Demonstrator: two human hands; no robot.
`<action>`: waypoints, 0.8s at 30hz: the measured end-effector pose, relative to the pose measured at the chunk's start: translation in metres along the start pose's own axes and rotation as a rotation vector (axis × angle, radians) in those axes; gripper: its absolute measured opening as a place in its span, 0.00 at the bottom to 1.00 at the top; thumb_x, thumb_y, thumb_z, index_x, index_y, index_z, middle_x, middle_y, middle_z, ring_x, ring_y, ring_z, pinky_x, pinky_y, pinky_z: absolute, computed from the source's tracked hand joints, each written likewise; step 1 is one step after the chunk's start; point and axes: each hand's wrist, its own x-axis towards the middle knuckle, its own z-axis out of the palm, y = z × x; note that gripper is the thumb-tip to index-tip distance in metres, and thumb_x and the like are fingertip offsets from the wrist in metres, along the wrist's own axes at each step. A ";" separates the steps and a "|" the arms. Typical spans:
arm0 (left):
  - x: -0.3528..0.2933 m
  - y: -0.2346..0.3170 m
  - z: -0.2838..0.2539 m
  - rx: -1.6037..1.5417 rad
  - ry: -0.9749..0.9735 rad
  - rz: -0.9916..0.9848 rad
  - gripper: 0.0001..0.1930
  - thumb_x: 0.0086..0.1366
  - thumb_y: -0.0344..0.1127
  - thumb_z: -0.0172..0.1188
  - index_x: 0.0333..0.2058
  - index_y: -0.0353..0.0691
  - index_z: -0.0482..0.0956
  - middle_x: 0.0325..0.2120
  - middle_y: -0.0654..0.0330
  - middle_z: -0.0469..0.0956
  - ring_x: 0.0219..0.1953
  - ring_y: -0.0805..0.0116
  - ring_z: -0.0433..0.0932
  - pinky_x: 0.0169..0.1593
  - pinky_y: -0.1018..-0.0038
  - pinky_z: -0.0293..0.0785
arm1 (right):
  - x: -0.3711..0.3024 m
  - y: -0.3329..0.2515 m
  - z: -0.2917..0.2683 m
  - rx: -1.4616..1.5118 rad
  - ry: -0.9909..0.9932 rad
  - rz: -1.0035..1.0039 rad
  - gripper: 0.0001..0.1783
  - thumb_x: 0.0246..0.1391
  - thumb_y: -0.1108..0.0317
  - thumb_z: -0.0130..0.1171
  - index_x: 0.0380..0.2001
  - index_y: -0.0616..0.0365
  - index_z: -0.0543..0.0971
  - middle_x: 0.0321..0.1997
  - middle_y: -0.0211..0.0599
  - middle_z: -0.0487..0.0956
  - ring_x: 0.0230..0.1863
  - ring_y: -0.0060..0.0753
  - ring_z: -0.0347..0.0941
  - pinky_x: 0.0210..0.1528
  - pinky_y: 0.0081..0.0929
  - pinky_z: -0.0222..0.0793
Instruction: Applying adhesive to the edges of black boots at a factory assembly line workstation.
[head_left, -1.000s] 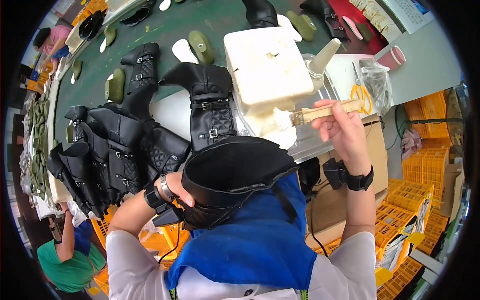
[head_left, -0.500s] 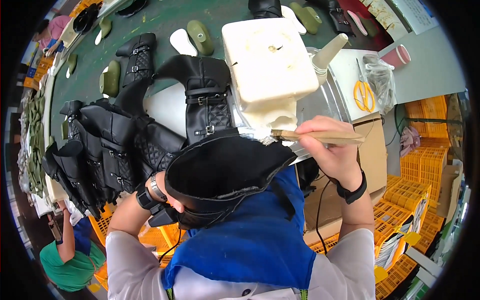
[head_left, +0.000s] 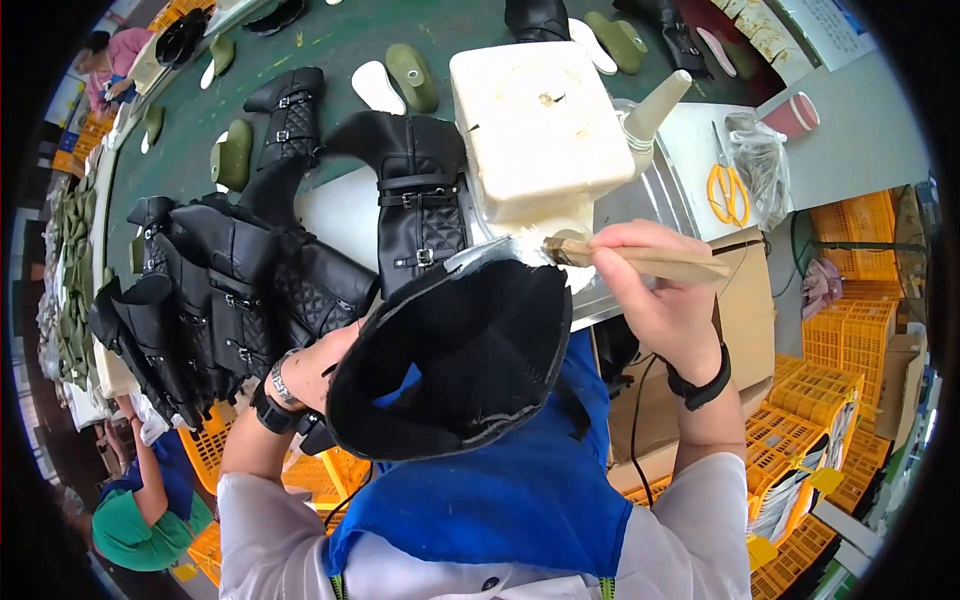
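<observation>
Green worktable [head_left: 340,42] behind a held black boot [head_left: 500,340].
Right hand [head_left: 665,300], forearm raised, pinches a brush [head_left: 650,263] against its whitened rim, left of the fingertips [head_left: 612,236]; left hand [head_left: 325,365] grips the boot's side.

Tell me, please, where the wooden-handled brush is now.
In the head view, right of centre, the wooden-handled brush is in the right hand, its left end at the white-smeared far edge of the black boot.
</observation>
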 end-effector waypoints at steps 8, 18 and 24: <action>-0.013 0.015 0.003 0.123 0.107 0.058 0.42 0.41 0.46 0.69 0.52 0.32 0.61 0.50 0.47 0.63 0.55 0.49 0.59 0.58 0.59 0.49 | 0.015 -0.011 0.009 -0.044 -0.044 -0.054 0.04 0.44 0.73 0.58 0.23 0.63 0.76 0.16 0.35 0.74 0.15 0.23 0.69 0.19 0.18 0.63; -0.010 0.010 0.020 0.503 0.257 0.254 0.39 0.37 0.38 0.70 0.50 0.41 0.63 0.47 0.46 0.66 0.51 0.46 0.64 0.59 0.53 0.47 | 0.030 -0.005 -0.003 0.049 -0.062 0.052 0.10 0.46 0.67 0.56 0.23 0.65 0.75 0.14 0.29 0.73 0.16 0.18 0.67 0.19 0.18 0.61; -0.008 0.017 0.022 0.564 0.344 0.227 0.38 0.37 0.36 0.70 0.50 0.41 0.63 0.46 0.47 0.67 0.50 0.47 0.65 0.59 0.53 0.47 | 0.017 -0.027 -0.016 0.343 -0.058 0.328 0.10 0.49 0.66 0.56 0.26 0.64 0.74 0.17 0.26 0.71 0.19 0.12 0.64 0.20 0.12 0.59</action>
